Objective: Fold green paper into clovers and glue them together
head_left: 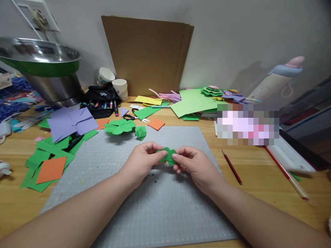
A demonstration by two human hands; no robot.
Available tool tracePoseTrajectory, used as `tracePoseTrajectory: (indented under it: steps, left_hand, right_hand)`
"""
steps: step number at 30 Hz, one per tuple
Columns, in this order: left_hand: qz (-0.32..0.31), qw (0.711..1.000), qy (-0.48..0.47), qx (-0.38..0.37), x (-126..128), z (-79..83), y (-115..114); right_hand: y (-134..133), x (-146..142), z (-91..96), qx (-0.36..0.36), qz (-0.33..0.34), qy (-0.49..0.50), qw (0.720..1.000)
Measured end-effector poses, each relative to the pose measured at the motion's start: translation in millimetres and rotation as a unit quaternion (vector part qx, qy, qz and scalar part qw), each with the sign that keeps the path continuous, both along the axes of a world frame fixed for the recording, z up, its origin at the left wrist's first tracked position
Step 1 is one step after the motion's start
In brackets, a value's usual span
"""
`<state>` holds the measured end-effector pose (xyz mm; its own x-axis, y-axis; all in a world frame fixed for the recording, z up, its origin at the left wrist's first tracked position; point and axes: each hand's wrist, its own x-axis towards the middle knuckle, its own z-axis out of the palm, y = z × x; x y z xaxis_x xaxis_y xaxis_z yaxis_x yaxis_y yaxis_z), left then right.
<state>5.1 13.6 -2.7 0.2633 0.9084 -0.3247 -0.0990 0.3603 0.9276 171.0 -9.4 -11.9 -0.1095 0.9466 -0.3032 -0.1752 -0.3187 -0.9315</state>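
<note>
A small green paper piece with rounded lobes (169, 156) is pinched between both hands, above the grey cutting mat (160, 206). My left hand (144, 158) grips its left edge between thumb and fingers, and my right hand (192, 162) closes on its right edge. Just beyond the hands, a larger green paper flower (120, 127) lies at the mat's far edge. Beside it sits a small folded green paper piece (141, 133). The fingers hide part of the held paper.
Green paper scraps (38, 155), an orange square (51, 170) and purple paper (72, 122) lie left. Scissors (129, 117), a pencil case (100, 100) and paper cups (120, 89) are behind. A red pencil (232, 168) lies right of the mat. Brown boards (150, 55) lean against the wall.
</note>
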Motion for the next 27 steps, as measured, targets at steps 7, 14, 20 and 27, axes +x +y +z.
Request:
tracePoseTrajectory:
  steps: [7,14,20,27]
  left_hand:
    - [0.009,0.998,0.041,0.040,-0.6,2.8,0.2]
    - [-0.015,0.994,0.074,0.085,-0.3,-3.4,-0.3]
    - [0.022,0.905,0.307,0.292,-13.5,2.3,13.9]
    - [0.017,0.654,0.622,0.430,-36.7,2.3,42.6]
  right_hand:
    - [-1.7,-1.2,3.3,0.011,0.021,-0.032,0.999]
    - [-1.4,-0.4,2.0,0.012,0.053,-0.043,0.998]
    - [-0.3,0.8,1.6,-0.005,0.034,-0.038,0.999]
    - [2.7,1.3,-1.0,-0.014,-0.020,0.006,1.000]
